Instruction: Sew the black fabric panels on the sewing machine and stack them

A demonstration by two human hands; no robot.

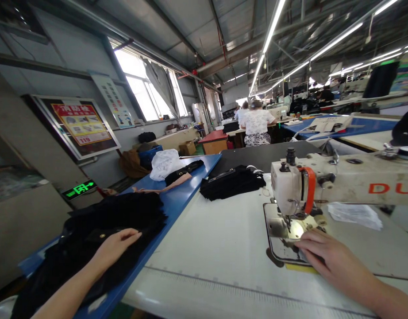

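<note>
My left hand [119, 243] lies over a heap of black cloth pieces [124, 208] on the blue table at the left. Its fingers are stretched out to the right, with no cloth visibly gripped. A metal eyelet or snap [102, 235] shows on the cloth by my knuckles. At the sewing machine [300, 186], my right hand [330, 257] rests at the edge of the metal needle plate [277, 243], just below the lit needle area. Its fingertips are drawn together; whatever may be between them is hidden.
Further back on the white machine table [197, 248] lies a stack of black pieces [233, 181]. A printed ruler runs along its front edge. A white plastic bag [166, 164] sits on the blue table [180, 195]. White sheets [355, 215] lie under the machine arm. Co-workers [257, 124] sit ahead.
</note>
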